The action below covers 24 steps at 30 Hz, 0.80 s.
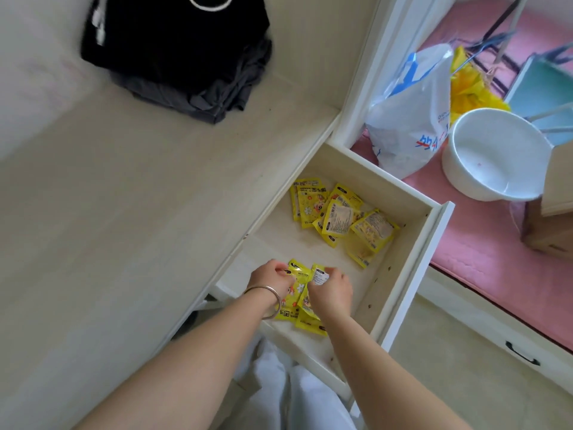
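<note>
An open cream drawer juts out from under a pale shelf. Inside it, toward the back, lies a loose heap of several yellow sachets. At the near end sits a second small bunch of yellow sachets. My left hand, with a silver bangle on its wrist, pinches the top edge of one packet in that bunch. My right hand pinches the top of another packet right beside it. Both hands are inside the drawer and partly cover the packets.
Folded black and grey clothes lie on the pale shelf at the back left. To the right, on a pink mat, stand a white plastic bag, a white basin and a cardboard box. My white trousers show below.
</note>
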Available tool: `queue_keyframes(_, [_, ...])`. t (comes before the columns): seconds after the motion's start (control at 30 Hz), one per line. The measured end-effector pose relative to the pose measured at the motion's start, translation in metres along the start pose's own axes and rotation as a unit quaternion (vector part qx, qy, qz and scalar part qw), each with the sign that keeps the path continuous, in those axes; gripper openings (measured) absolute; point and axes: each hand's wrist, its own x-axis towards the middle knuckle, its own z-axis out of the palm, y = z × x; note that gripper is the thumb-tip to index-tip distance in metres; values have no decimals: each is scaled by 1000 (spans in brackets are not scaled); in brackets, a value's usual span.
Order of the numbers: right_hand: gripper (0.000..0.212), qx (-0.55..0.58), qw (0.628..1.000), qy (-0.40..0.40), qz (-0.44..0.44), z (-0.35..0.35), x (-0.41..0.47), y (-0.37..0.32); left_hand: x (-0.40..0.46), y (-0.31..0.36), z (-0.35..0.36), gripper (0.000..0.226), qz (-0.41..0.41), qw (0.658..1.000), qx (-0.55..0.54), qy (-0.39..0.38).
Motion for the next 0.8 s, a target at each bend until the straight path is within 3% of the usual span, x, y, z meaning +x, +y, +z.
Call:
queue_keyframes(0.17, [40,-28,987,20,-159,-3,-38,-36,-39,-1,-32,30,24,988,-139,61])
queue_keyframes(0.33, [34,-78,945,15,-317,2,-87,-66,-88,-28,-68,24,50,948,-284,138])
queue_keyframes(0.47, [34,-112,900,-37,-420,28,-131,-77,-130,-69,-90,17,34,906,-352,233])
queue_keyframes(0.8, [36,-241,774,-203,-549,135,-271,-63,-245,-235,-125,16,-50,799,-434,413])
